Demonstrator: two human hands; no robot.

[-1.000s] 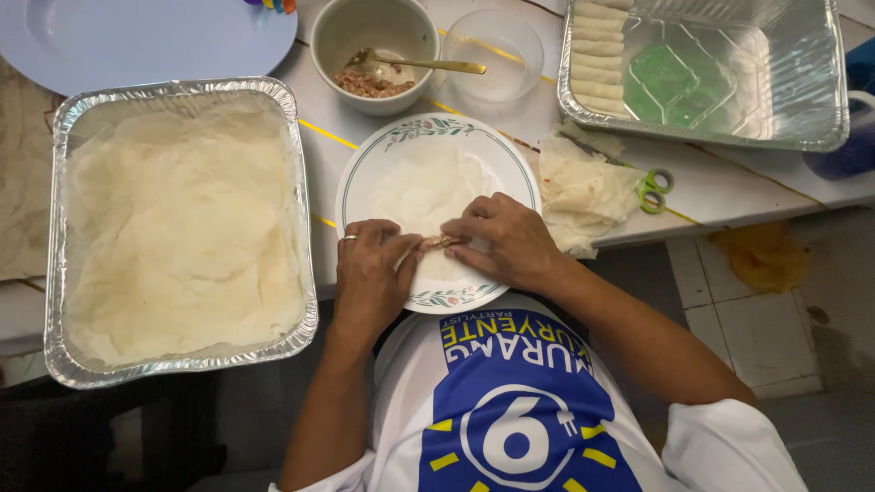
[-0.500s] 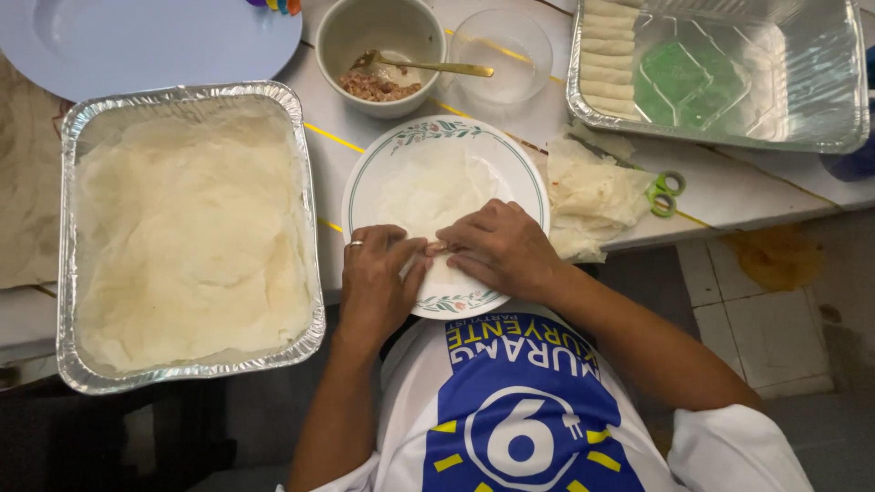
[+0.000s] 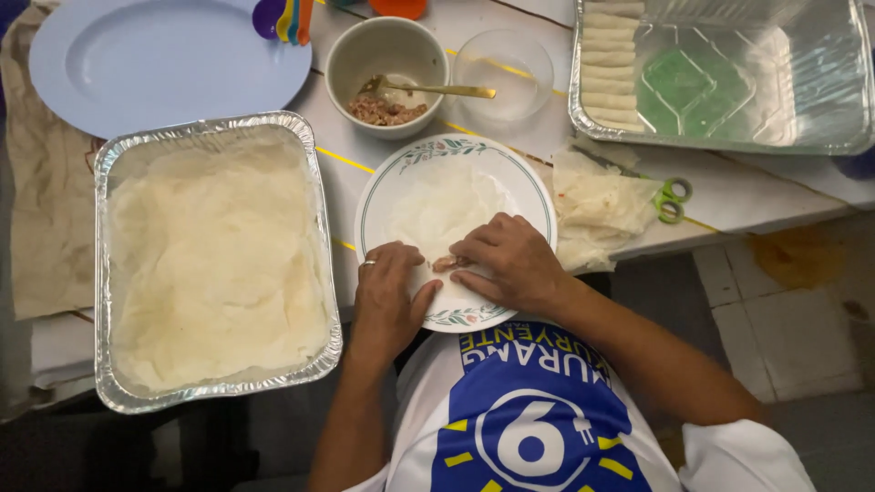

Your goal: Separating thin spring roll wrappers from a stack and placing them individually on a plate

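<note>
Crinkled shiny foil tray [image 3: 118, 164], glossy ceramic plate [image 3: 524, 178], thin matt translucent wrapper [image 3: 437, 210], gold metal spoon [image 3: 428, 89]

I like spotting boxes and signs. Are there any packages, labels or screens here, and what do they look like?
No packages, signs or screens are in view.
Shirt print: on the person's chest at the bottom of the head view, a blue patch with a white circle, white and yellow lettering and yellow dashes.

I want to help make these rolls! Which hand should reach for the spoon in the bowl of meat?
Probably the right hand. The gold spoon in the bowl has its handle pointing toward the right side, while the left hand sits lower, pressing the wrapper on the plate.
</note>
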